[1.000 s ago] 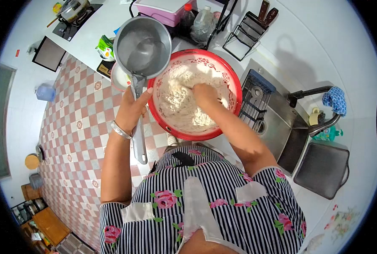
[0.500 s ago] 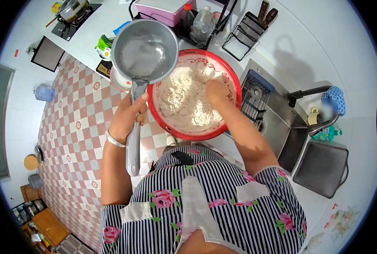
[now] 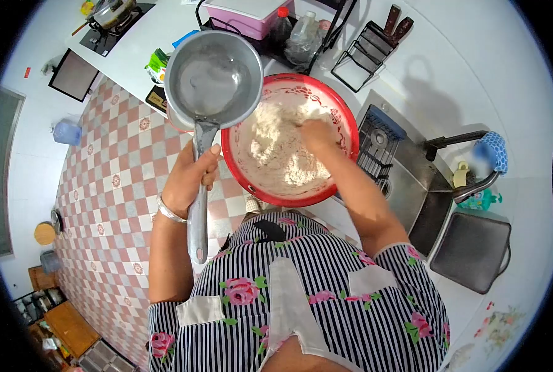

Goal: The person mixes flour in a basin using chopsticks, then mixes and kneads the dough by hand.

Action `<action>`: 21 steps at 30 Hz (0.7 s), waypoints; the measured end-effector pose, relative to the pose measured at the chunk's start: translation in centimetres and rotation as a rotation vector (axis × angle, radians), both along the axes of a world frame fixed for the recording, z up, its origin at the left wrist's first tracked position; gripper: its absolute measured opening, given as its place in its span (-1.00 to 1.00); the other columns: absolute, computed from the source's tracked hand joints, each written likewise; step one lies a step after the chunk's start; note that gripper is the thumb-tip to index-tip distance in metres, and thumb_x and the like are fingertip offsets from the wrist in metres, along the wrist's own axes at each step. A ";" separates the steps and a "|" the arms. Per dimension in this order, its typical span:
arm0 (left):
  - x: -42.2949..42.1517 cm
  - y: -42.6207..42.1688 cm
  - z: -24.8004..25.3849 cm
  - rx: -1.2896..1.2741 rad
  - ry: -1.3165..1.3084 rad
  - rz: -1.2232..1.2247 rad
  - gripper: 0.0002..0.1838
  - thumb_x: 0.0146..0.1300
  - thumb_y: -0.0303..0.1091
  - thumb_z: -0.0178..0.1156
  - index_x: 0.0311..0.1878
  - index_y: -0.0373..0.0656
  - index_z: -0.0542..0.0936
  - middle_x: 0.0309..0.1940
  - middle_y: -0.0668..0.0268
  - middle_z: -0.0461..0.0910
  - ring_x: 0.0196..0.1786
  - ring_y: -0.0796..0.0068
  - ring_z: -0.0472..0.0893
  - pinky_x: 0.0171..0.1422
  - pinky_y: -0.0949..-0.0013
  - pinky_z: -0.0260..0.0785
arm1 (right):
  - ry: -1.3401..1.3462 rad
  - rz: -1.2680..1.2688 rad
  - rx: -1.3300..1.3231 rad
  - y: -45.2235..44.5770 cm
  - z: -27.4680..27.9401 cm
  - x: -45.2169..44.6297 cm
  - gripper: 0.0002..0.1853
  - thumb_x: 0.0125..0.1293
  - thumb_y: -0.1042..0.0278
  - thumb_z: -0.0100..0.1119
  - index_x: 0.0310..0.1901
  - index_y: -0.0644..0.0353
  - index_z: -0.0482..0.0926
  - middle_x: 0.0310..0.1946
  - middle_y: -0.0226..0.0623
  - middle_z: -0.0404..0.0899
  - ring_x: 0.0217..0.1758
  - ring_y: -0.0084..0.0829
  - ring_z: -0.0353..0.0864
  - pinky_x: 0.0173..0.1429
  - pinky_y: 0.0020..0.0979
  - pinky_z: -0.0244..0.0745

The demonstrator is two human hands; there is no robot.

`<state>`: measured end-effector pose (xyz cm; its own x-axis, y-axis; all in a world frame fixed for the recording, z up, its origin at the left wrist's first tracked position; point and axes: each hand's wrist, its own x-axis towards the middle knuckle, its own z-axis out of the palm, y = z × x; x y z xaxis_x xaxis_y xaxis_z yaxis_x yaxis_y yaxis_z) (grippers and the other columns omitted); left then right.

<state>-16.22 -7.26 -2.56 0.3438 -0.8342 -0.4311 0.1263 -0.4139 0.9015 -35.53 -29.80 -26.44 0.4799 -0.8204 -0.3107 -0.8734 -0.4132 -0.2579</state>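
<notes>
My left hand is closed around the handle of a grey metal water dipper, which is held level beside and partly over the bowl's left rim. Clear water appears to lie inside the dipper. A large red-rimmed enamel bowl with a patterned white inside holds pale, clumpy flour. Down in the bowl, at the flour's right side, is my right hand. Its fingers are curled together, and their tips and whatever they may hold are hard to make out.
Right of the bowl is a steel sink with a drying rack and a black faucet. Behind stand a knife rack, bottles and a pink box. A dark tray lies right of the sink.
My right hand has shifted slightly left within the bowl, across the flour. The flour has been pushed about a little. The dipper stays nearly in place, over the bowl's left side.
</notes>
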 end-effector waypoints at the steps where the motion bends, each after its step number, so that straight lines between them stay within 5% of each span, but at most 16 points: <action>1: 0.1 0.2 -0.2 -0.003 -0.002 -0.001 -0.65 0.34 -0.05 0.16 -0.14 -0.13 0.35 -0.53 0.50 0.29 -0.60 0.76 0.23 -0.53 0.59 0.18 | 0.076 0.073 -0.059 -0.8 1.6 -1.8 -0.66 0.36 0.10 -0.02 -0.20 0.15 0.66 -0.21 -0.06 0.66 -0.12 -0.07 0.65 -0.01 -0.12 0.52; 4: 0.1 0.7 -0.4 0.014 -0.043 -0.002 -0.65 0.34 -0.05 0.17 -0.14 -0.15 0.36 -0.54 0.48 0.31 -0.61 0.74 0.24 -0.53 0.57 0.20 | 0.196 -0.051 -0.042 -1.9 8.1 -4.9 -0.64 0.40 0.09 -0.07 -0.18 0.13 0.67 -0.15 -0.10 0.66 -0.01 -0.14 0.63 -0.03 -0.17 0.56; 10: -0.4 0.9 -0.7 0.011 -0.047 0.060 -0.57 0.26 -0.04 0.26 -0.15 -0.21 0.38 -0.60 0.47 0.32 -0.64 0.71 0.25 -0.57 0.54 0.20 | 0.114 0.037 -0.115 1.8 0.4 -0.4 -0.76 0.24 0.36 0.03 -0.22 0.24 0.68 -0.28 -0.03 0.68 -0.21 -0.10 0.71 -0.13 -0.12 0.59; 15: -0.2 1.2 -1.0 0.025 -0.061 0.036 -0.59 0.30 -0.04 0.21 -0.12 -0.21 0.38 -0.57 0.47 0.32 -0.64 0.71 0.26 -0.56 0.55 0.20 | -0.031 0.253 0.023 9.3 9.9 -3.0 -0.77 0.27 0.32 0.01 -0.34 0.22 0.65 -0.38 -0.03 0.66 -0.26 -0.05 0.69 -0.17 -0.08 0.57; 21: -0.5 0.7 -1.2 0.006 -0.038 0.017 -0.58 0.31 -0.03 0.20 -0.09 -0.21 0.38 -0.57 0.46 0.32 -0.63 0.71 0.27 -0.56 0.57 0.21 | 0.091 0.282 0.055 9.2 8.1 -1.4 -0.76 0.27 0.32 0.01 -0.30 0.22 0.67 -0.38 -0.04 0.66 -0.25 -0.05 0.69 -0.12 -0.10 0.57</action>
